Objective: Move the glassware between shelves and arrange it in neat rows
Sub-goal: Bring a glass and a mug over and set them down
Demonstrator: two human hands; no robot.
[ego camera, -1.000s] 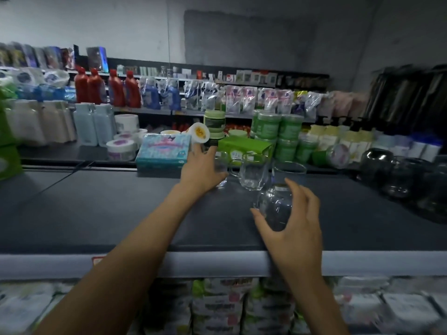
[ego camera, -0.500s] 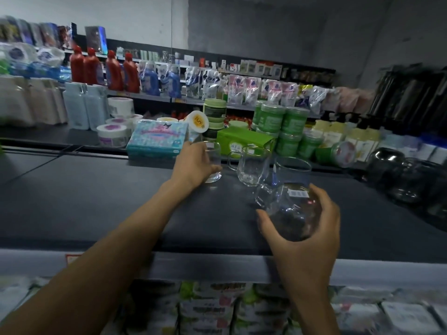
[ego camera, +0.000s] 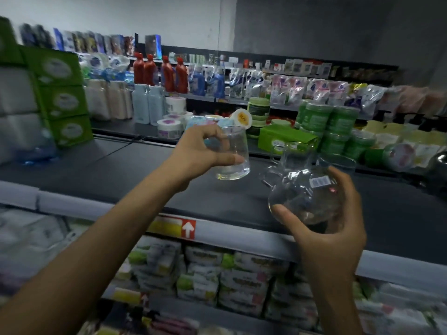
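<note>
My left hand (ego camera: pixel 202 148) grips a clear straight tumbler (ego camera: pixel 233 154) by its side, lifted above the dark shelf top (ego camera: pixel 121 170). My right hand (ego camera: pixel 338 221) holds a round clear glass jug (ego camera: pixel 307 199) with a barcode sticker, tilted and raised off the shelf. Behind the jug a glass mug with a handle (ego camera: pixel 290 153) and another clear glass (ego camera: pixel 338 164) stand on the shelf.
Green boxes (ego camera: pixel 60 93) are stacked at the left. Tubs, green jars (ego camera: pixel 338 124), a green carton (ego camera: pixel 285 139) and bottles line the back of the shelf. Dark glass pots (ego camera: pixel 437 165) sit at the far right. Packaged goods fill the lower shelf (ego camera: pixel 217 274).
Both hands have lifted their glassware off the shelf and drawn it nearer to me. The view has swung left and downward.
</note>
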